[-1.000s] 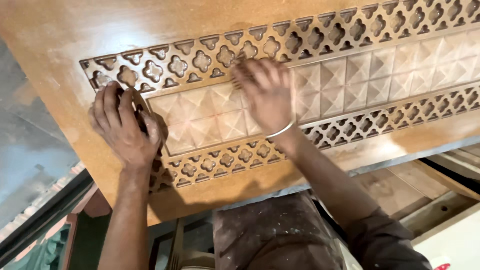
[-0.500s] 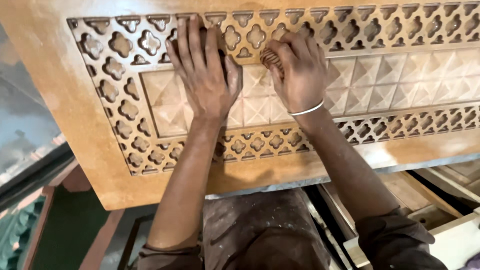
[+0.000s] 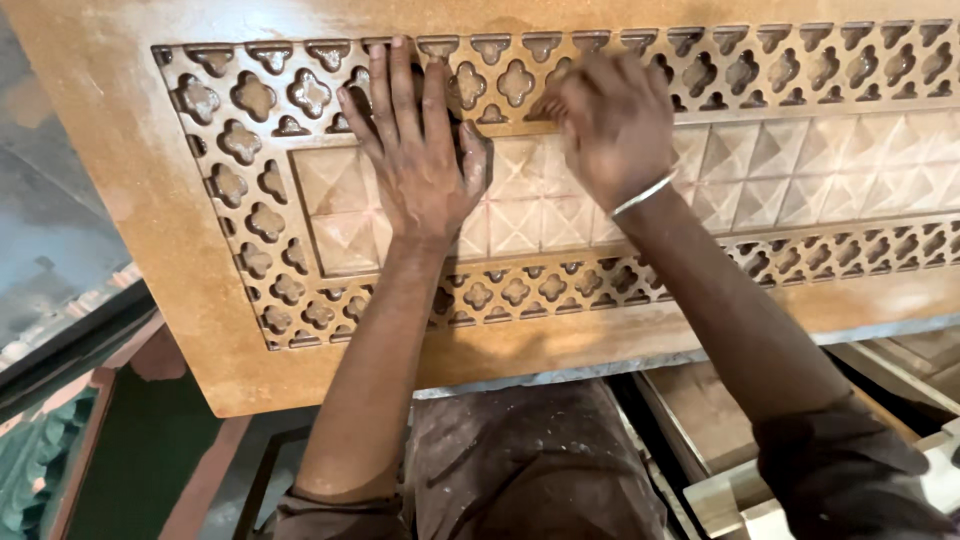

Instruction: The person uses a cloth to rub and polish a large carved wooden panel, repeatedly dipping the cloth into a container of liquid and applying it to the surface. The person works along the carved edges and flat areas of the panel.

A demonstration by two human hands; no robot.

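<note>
Left hand (image 3: 425,170) lies spread flat, steadying the carved tan wooden panel (image 3: 560,215), beside the right hand (image 3: 610,125) (grip blurred, cannot tell).

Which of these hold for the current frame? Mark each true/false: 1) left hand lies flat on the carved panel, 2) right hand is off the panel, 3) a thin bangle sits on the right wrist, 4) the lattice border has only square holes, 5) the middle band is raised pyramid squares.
1) True. The left hand lies spread and flat on the carved wooden panel, fingers over the lattice border.
2) False. The right hand is on the panel, at the upper border; it is motion-blurred, so anything under its fingers cannot be made out.
3) True. A thin pale bangle circles the right wrist.
4) False. The cut-outs are mostly four-lobed clover shapes.
5) True. The pyramid squares fill the middle band.
</note>
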